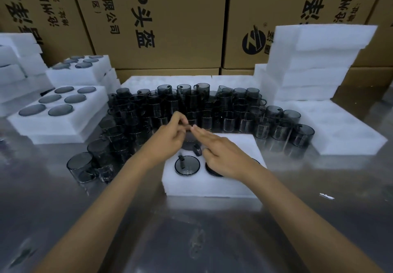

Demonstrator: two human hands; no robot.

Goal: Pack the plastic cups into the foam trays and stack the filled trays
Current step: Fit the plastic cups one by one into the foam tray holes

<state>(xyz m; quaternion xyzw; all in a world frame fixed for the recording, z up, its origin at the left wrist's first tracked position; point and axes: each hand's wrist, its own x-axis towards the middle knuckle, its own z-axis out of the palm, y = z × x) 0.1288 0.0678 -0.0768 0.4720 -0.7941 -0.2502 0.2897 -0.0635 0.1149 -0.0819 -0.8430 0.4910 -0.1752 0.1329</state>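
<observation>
Both hands work over the foam tray (212, 184) on the desk (191, 240) — the left hand (170, 140) curls round a dark cup (190, 143) at a rear pocket, the right hand (221, 153) lies flat with straight fingers, grasping nothing. One cup (187, 165) already sits in a front pocket. Loose cups (191, 104) crowd just behind — a tilted cup could jam on the pocket rim, or an elbow could topple them.

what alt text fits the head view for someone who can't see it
Two hands, left hand and right hand, seat a smoky cup into a foam tray on a steel table, loose cups crowded behind.
</observation>
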